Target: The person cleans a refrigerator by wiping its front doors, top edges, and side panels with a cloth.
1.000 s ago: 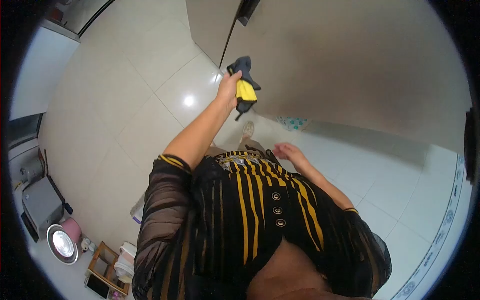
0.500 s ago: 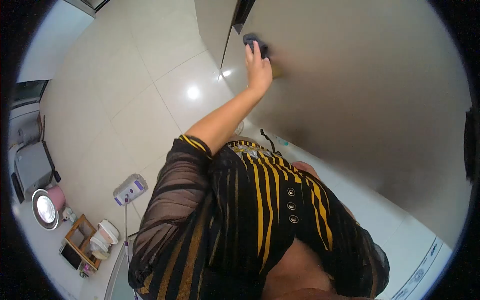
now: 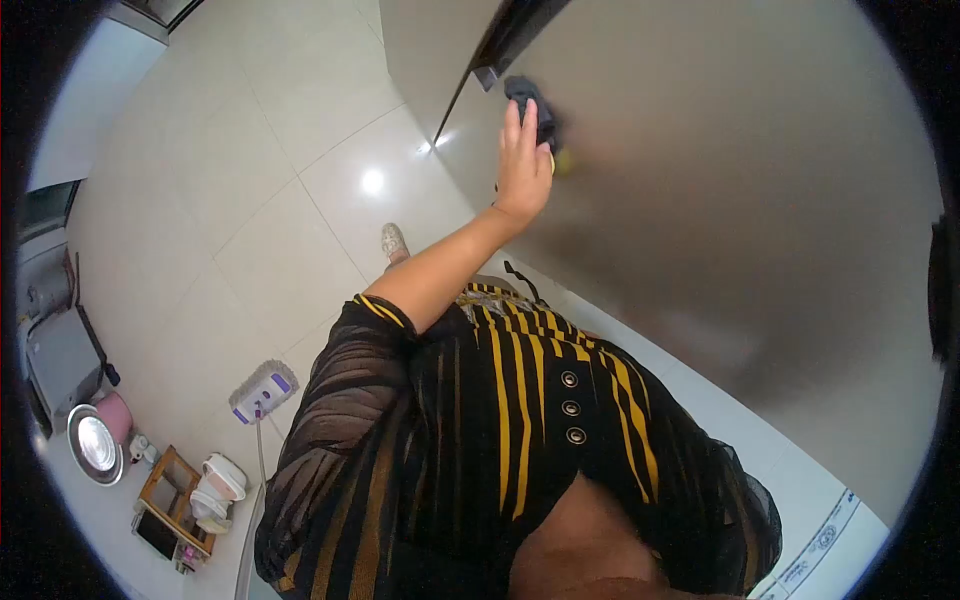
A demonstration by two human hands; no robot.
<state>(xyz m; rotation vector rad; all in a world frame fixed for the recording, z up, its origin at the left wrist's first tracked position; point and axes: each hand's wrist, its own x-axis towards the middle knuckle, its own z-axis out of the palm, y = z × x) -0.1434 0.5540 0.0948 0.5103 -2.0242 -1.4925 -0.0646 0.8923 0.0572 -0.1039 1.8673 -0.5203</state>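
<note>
My left hand (image 3: 522, 170) presses a dark grey cloth (image 3: 533, 105) flat against a large brushed-metal door panel (image 3: 730, 190). Its fingers lie stretched over the cloth, close to the dark recessed handle strip (image 3: 510, 35) at the panel's edge. By the thumb is a small yellow patch (image 3: 563, 162) that I cannot make out. My right arm is hidden beyond the black and yellow striped top (image 3: 520, 400), and the right hand does not show.
A flat mop (image 3: 264, 390) with a grey fringe stands on the pale tiled floor (image 3: 270, 220) at left. My shoe (image 3: 394, 241) is on the tiles near the panel. Along the left wall are a metal basin (image 3: 96, 443), a pink bucket (image 3: 115, 415) and a wooden rack (image 3: 170, 490).
My left hand and the cloth have slid slightly down and right across the panel. The view has shifted a little, and my shoe now shows more fully.
</note>
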